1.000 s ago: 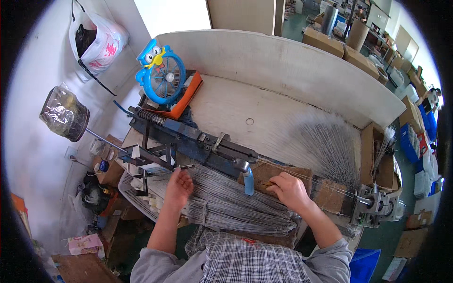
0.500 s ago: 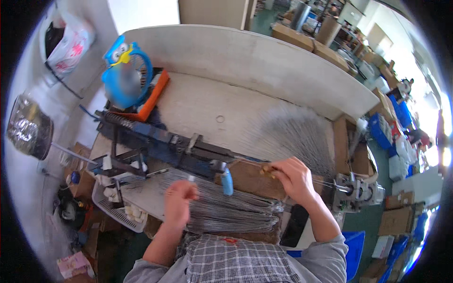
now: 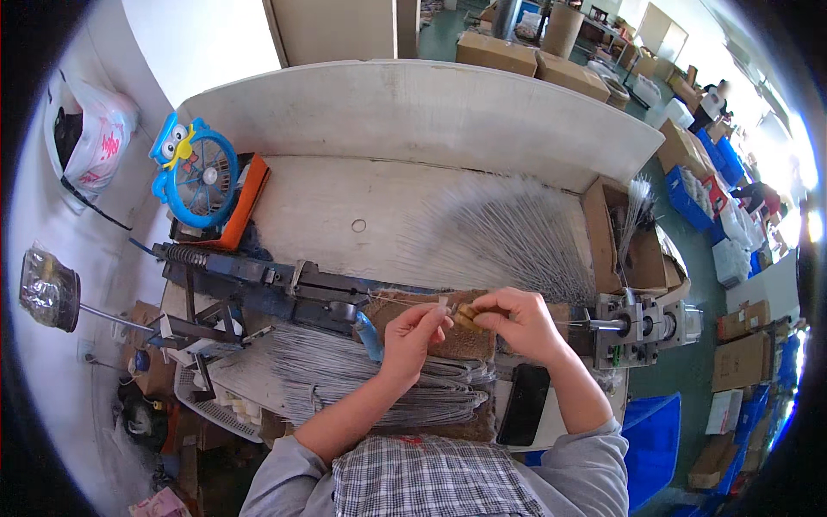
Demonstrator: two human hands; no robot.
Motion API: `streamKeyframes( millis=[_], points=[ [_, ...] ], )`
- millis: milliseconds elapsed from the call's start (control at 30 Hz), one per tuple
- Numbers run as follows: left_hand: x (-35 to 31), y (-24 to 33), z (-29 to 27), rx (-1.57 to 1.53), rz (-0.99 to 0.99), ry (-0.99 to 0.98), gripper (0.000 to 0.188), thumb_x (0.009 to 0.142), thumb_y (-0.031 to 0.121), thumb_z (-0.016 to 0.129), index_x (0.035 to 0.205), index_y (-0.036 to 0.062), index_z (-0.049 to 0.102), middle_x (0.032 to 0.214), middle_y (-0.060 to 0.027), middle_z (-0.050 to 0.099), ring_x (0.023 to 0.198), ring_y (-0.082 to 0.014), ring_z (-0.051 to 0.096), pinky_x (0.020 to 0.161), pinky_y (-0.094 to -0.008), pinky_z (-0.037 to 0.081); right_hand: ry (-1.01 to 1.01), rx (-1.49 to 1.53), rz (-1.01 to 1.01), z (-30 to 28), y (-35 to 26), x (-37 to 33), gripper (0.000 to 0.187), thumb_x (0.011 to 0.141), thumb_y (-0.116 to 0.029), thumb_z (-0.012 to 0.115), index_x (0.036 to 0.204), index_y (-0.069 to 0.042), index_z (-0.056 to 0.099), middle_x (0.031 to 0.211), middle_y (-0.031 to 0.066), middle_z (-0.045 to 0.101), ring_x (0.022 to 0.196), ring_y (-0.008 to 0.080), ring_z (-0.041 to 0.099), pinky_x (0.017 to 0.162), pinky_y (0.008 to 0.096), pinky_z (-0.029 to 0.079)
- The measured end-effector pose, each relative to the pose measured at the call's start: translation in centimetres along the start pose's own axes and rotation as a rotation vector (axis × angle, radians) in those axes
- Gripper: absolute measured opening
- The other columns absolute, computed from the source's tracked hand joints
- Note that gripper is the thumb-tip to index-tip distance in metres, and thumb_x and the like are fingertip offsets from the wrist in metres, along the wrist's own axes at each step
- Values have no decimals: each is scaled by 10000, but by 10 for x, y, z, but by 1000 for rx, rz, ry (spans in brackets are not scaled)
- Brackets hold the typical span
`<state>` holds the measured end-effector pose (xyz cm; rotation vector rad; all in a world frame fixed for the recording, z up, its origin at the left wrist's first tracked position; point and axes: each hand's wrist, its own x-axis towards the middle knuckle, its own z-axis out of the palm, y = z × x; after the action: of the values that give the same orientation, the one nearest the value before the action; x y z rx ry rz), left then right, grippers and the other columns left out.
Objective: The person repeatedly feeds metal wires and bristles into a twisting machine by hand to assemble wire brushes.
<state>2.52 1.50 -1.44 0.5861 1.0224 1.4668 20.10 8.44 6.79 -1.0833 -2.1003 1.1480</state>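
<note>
My left hand (image 3: 415, 341) pinches a small whitish piece (image 3: 443, 303) between thumb and fingertips. Close on its right, my right hand (image 3: 524, 326) grips a small brass-coloured piece (image 3: 467, 317). The two pieces are almost touching; whether they meet I cannot tell. A thin wire (image 3: 392, 300) runs from the long dark bench fixture (image 3: 327, 289) toward my fingers. Just left of my left hand is a lever with a blue grip (image 3: 369, 336), which neither hand holds. Below my hands lies a thick bundle of thin grey wires (image 3: 388, 388) on a brown mat (image 3: 472, 346).
A fan of loose wires (image 3: 534, 233) spreads at the back right, beside an open cardboard box (image 3: 607, 220). A metal machine head (image 3: 637, 327) stands at the bench's right end. A black phone (image 3: 524, 405) lies near the front edge. A blue fan (image 3: 204, 177) stands back left.
My left hand has come right and up with the whitish piece, to beside the right hand. The right hand still grips the brass-coloured piece. The whole view has shifted slightly.
</note>
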Motion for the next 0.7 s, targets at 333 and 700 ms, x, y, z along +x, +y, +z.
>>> streamKeyframes(
  millis=[333,700],
  points=[
    [-17,40,-16,-152,-82,307,152,909,201,626,936,56,662,760,-11,623,594,-57,523,535,-203,421,206,-472,-501,37,-31,45,136,758,-128,688,875,-60,671,789,73,646,781,275,603,705,385,492],
    [-19,39,-29,-90,-111,205,220,943,272,579,916,57,620,696,-12,610,587,-95,549,563,-231,438,-181,-235,-64,59,-36,63,208,838,-236,592,924,-72,686,868,97,669,879,311,606,767,406,491]
  ],
)
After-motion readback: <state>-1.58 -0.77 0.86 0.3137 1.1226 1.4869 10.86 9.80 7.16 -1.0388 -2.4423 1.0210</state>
